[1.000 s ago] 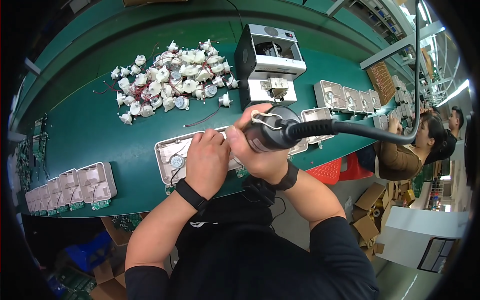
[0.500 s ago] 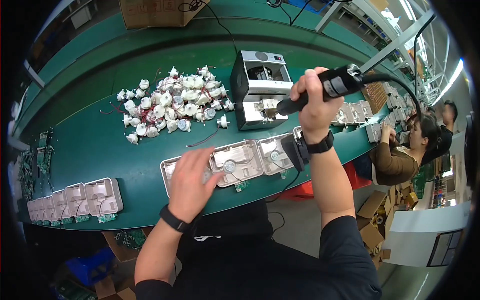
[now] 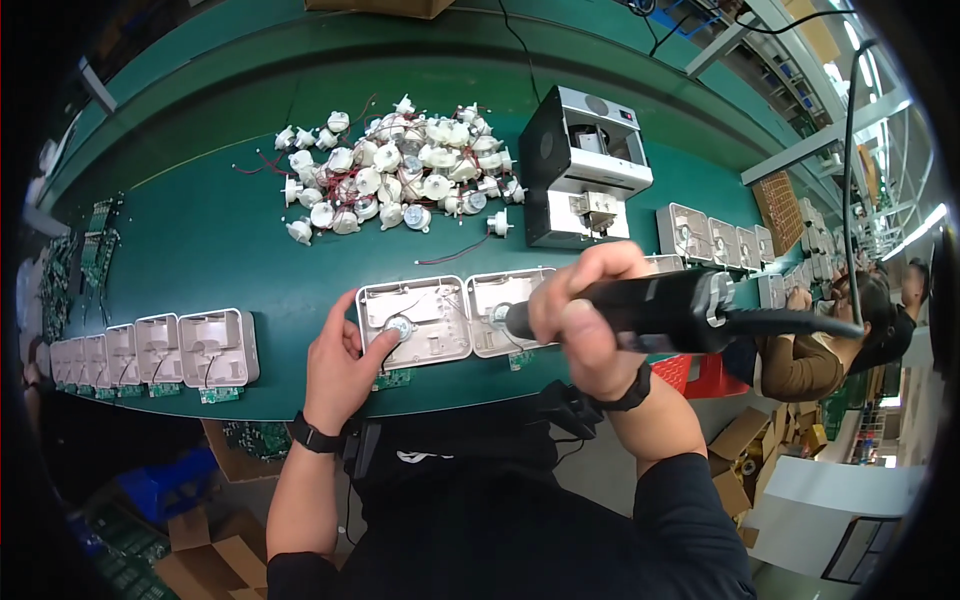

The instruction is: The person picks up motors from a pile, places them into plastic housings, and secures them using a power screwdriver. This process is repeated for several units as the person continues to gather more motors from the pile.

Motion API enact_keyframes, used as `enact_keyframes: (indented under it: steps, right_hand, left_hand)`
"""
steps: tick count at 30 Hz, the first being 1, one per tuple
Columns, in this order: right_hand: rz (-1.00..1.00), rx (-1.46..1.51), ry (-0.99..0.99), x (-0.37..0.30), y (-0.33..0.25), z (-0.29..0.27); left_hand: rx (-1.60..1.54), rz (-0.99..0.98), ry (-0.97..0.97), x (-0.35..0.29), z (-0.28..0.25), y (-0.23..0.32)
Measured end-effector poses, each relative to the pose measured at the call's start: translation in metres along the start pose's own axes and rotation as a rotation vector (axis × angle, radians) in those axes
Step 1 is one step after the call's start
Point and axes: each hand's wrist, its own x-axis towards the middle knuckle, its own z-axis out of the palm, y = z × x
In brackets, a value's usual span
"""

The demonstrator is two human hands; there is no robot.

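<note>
My right hand [image 3: 590,325] is wrapped round a black electric screwdriver [image 3: 665,305] with a thick cable. The tool is tilted, its nose pointing left over a white plastic housing [image 3: 485,325]; whether its tip touches anything cannot be told. My left hand [image 3: 345,365] grips the left side of the neighbouring white housing [image 3: 435,330]. Its fingers lie along the outer wall, and the thumb reaches inside to a round metal-capped part [image 3: 400,325]. A small green circuit board [image 3: 393,380] hangs at this housing's near edge.
White motor-like parts with red wires [image 3: 390,170] are heaped at the back. Right of them stands a black-and-silver screw feeder [image 3: 585,170]. More housings stand in rows at left [image 3: 215,350] and right [image 3: 685,232]. Green boards [image 3: 97,240] lie far left. People sit at right [image 3: 825,350].
My right hand has brought the screwdriver from the screw feeder down toward the housings. My left hand has settled on a housing's left side. The whole view has shifted.
</note>
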Motion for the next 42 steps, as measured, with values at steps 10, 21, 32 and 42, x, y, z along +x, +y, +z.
enact_keyframes:
  steps: [10, 21, 32, 42]
  right_hand:
    - [0.079, -0.031, -0.018, -0.005, 0.029, 0.018]
    - [-0.106, -0.281, -0.173, 0.002, 0.022, -0.005]
    - [-0.263, -0.228, 0.473, 0.069, -0.002, -0.097]
    - [0.02, 0.133, 0.263, 0.013, -0.016, -0.018]
  left_hand:
    - [0.033, 0.024, -0.012, 0.002, -0.001, -0.005]
    - [-0.018, 0.064, -0.009, -0.002, 0.0, -0.011]
    - [-0.053, 0.02, -0.077, -0.003, 0.023, 0.002]
    - [-0.093, 0.106, -0.098, 0.004, 0.028, -0.009]
